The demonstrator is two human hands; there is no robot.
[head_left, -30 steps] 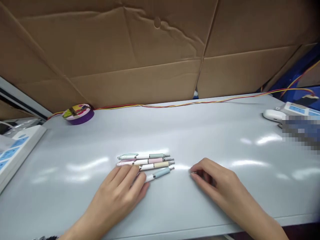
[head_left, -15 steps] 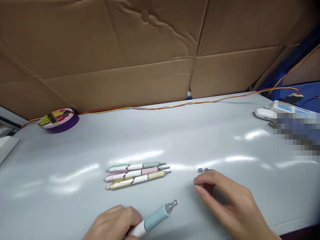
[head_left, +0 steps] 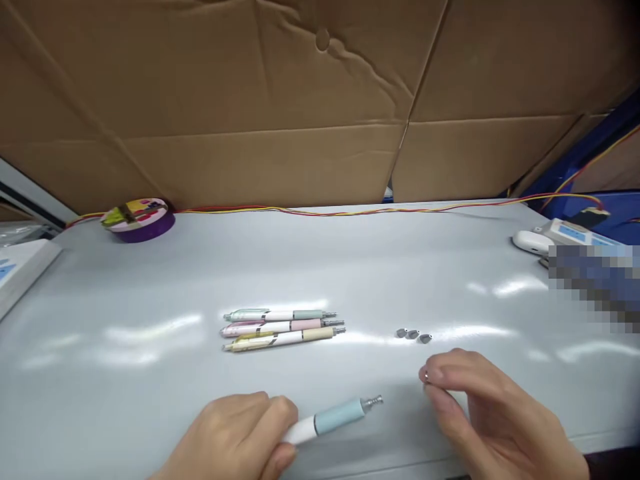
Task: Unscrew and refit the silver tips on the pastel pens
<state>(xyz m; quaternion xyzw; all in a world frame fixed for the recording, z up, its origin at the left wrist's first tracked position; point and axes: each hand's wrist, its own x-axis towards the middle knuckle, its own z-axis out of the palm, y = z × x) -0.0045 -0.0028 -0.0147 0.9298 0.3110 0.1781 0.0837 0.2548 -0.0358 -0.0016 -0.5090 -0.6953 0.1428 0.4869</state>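
Observation:
My left hand (head_left: 240, 437) grips a white pen with a light blue grip (head_left: 337, 417), its bare threaded metal end pointing right. My right hand (head_left: 480, 413) is curled to the right of that end, thumb and forefinger pinched on a tiny silvery piece I can barely make out. Three small grey metal tips (head_left: 413, 335) lie in a row on the table just beyond my right hand. Three more pens (head_left: 280, 327), with green, pink and tan grips, lie side by side at the table's middle.
The grey table (head_left: 150, 373) is backed by a cardboard wall (head_left: 300, 100). A purple tape roll (head_left: 140, 219) sits at the back left, a twisted red-yellow wire (head_left: 350, 212) runs along the back edge, a white device (head_left: 533, 240) is at the right, a white panel (head_left: 20, 267) at the left.
My left hand picked the blue-grip pen out of the row and pulled it toward me. My right hand drew back from the grey tips, uncovering three of them, with its fingers pinched.

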